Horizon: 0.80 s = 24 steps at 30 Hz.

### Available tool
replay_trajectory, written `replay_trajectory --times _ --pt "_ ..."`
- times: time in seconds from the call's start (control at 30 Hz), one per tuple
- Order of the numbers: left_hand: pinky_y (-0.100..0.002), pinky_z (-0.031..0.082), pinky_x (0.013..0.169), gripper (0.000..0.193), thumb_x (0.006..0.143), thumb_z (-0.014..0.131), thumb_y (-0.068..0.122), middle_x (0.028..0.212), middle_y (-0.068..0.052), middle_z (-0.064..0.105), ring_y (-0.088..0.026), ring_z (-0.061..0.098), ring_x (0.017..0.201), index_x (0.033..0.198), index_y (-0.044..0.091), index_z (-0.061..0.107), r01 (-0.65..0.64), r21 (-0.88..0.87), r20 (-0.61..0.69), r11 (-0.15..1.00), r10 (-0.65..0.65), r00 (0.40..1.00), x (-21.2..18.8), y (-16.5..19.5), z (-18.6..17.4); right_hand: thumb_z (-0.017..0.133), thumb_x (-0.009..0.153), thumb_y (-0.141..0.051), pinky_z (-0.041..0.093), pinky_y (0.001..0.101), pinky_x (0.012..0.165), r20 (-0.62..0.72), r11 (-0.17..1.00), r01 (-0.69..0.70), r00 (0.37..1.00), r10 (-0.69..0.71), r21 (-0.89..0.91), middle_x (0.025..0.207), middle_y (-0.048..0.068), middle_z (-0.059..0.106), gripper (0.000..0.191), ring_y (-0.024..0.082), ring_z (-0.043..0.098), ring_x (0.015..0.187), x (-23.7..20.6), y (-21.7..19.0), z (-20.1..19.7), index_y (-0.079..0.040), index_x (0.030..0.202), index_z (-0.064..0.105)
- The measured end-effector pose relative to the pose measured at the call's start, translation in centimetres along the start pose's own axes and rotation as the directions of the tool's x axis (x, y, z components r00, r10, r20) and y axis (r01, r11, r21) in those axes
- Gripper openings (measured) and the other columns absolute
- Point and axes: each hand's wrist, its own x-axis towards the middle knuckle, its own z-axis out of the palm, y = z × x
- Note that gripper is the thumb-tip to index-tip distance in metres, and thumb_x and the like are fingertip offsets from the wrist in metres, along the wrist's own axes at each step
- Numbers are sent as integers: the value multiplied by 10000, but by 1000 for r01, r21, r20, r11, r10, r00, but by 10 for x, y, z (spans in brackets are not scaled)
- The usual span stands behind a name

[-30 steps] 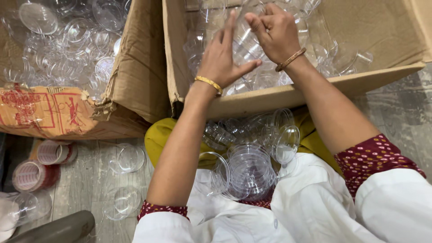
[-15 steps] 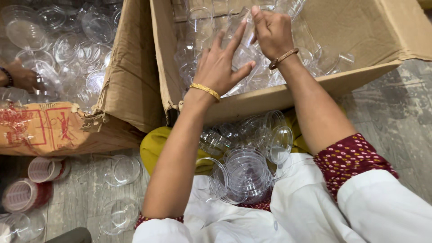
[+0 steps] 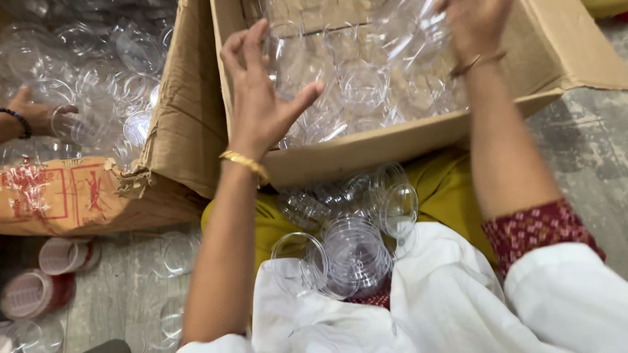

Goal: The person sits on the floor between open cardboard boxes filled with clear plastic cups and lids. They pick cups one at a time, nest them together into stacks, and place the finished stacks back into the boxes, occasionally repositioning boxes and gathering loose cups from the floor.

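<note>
Both hands lifted higher over cardboard box [image 3: 405,140] since earlier frame. Left hand [image 3: 261,98] fingers spread, released, above clear plastic containers [image 3: 363,82] inside box. Right hand [image 3: 477,23] fingers cut off at top; grip unclear.

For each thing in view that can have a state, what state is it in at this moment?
Right box: open, flaps up, holding clear pieces.
Left box: open, corner torn.
Left hand: fingers spread, over the right box.
Right hand: in the right box; grip unclear.
Clear containers: heaped in the lap.
Tape rolls: lying on the floor.
</note>
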Motion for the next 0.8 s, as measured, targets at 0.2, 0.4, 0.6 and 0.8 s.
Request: replay_trajectory --times 0.2,0.4,0.6,0.8 --pt "-470 560 1036 815 877 858 521 1308 -122 576 -300 598 1270 1451 156 410 397 -513 -113 761 -518 848 -7 -30 66 572 1176 -299 544 378 722 468 944 177 883 -29 -277 883 96 717 478 236 691 746 -55 -78 51 -90 780 738" --pt "-691 436 979 842 768 698 589 1420 -75 545 -311 536 1302 1438 124 488 532 -833 291 150 -699 653 -19 -57 62 551 1040 43 610 322 890 539 997 -82 840 66 6 1196 112 724 311 196 760 1053 -58 -130 40 -53 1333 508" --pt "-753 362 1049 1051 743 692 683 1570 -235 424 -458 436 1387 1550 109 338 397 -909 374 -125 -663 648 -25 -72 58 530 1047 126 585 353 1010 656 984 -133 754 23 118 1148 121 742 647 202 746 1098 -84 -158 37 -132 1582 274" --pt "-775 417 1087 1282 578 823 622 1588 -217 233 -497 422 1389 1568 186 135 544 -820 526 -178 -611 592 -28 -77 48 565 1019 91 583 351 956 711 997 -74 701 56 -6 1182 98 763 690 202 736 1151 -98 -175 26 -184 1597 305"
